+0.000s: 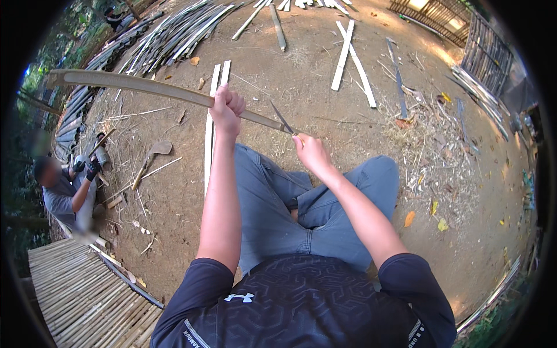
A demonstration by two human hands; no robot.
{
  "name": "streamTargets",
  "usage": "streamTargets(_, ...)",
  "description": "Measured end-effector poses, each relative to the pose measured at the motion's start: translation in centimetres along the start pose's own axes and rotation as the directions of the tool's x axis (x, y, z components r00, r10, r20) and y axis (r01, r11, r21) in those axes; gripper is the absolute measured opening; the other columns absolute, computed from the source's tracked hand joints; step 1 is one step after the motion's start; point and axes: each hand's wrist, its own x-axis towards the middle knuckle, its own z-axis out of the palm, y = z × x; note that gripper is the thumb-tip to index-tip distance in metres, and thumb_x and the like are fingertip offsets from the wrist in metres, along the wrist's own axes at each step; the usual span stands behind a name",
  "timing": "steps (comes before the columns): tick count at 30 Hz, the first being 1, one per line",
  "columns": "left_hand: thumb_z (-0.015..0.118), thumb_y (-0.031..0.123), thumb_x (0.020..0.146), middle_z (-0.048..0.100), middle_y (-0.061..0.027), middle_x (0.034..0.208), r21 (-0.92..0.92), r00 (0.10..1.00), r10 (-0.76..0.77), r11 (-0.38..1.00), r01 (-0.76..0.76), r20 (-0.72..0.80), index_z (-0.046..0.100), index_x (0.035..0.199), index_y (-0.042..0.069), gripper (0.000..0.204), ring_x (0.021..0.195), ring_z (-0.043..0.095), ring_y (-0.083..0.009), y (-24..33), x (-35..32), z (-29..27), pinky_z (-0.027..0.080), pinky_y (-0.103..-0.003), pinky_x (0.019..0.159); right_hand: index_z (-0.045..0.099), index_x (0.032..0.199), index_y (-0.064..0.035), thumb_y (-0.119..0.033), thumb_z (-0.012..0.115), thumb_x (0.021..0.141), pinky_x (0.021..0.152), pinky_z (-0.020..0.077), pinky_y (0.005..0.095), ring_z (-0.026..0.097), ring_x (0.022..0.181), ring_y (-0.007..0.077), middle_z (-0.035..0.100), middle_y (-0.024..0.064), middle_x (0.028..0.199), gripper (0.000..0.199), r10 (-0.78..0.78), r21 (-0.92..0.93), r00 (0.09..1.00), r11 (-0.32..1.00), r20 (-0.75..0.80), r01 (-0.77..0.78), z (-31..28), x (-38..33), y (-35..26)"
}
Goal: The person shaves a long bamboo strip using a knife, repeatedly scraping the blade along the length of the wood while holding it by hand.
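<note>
One bamboo strip (pixel 145 87) — one knife (pixel 282 119)

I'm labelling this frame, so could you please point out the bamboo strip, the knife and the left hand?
bamboo strip (pixel 145 86): head view, mid-length of the strip.
knife (pixel 282 120): head view, blade.
left hand (pixel 226 107): head view, knuckles gripping the strip.

Both bare forearms extend forward from the lower edge over the bent knees. The left hand (pixel 226 108) is raised higher, fingers curled into a closed fist, wrist straight. The right hand (pixel 311 152) sits lower and nearer, clenched, knuckles turned upward.
</note>
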Motion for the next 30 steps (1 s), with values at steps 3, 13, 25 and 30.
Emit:
streamTargets(3,0.044,0.026,0.102,0.02,0.0045,0.05,-0.026,0.999,-0.007,1.0,0.006,-0.036,0.023,0.061,0.017,0.047,0.044,0.017,-0.0091,-0.3,0.6,0.2,0.017,-0.031,0.044,0.071,0.098,-0.0038,-0.035,0.051,0.101,0.071,0.0553,0.0517,0.071,0.078,0.0408,0.071,0.0212,0.081,0.038,0.087,-0.037,0.996,0.996,0.023,-0.086,0.5,1.2,2.9)
streamTargets(13,0.046,0.028,0.101,0.018,0.0052,0.051,0.004,0.998,0.04,0.999,-0.04,-0.044,0.021,0.063,0.017,0.047,0.045,0.013,-0.0085,0.0,0.9,0.4,0.015,-0.029,0.043,0.07,0.096,-0.003,-0.033,0.052,0.101,0.059,0.0563,0.0496,0.07,0.069,0.0412,0.07,0.0196,0.074,0.035,-0.059,0.109,0.994,0.992,-0.091,0.069,1.2,0.2,1.7)
streamTargets(25,0.046,0.03,0.099,0.016,0.004,0.053,0.089,0.962,0.046,0.996,-0.022,-0.271,0.019,0.065,0.017,0.046,0.047,0.012,-0.0101,0.2,0.2,-0.9,0.014,-0.031,0.045,0.069,0.089,-0.0013,-0.033,0.054,0.1,0.056,0.057,0.0449,0.07,0.062,0.0333,0.069,0.0177,0.069,0.037,-0.106,0.06,0.993,0.992,-0.057,0.109,1.7,0.5,0.9)
streamTargets(30,0.045,0.03,0.101,0.016,0.0044,0.052,0.089,0.953,0.05,0.996,-0.025,-0.298,0.017,0.065,0.017,0.047,0.046,0.012,-0.0095,0.4,-0.6,-0.9,0.013,-0.03,0.044,0.068,0.09,-0.0006,-0.033,0.051,0.102,0.049,0.0554,0.0416,0.069,0.057,0.0295,0.068,0.0162,0.065,0.039,-0.244,0.016,0.962,0.969,-0.126,0.248,2.2,-0.2,0.0)
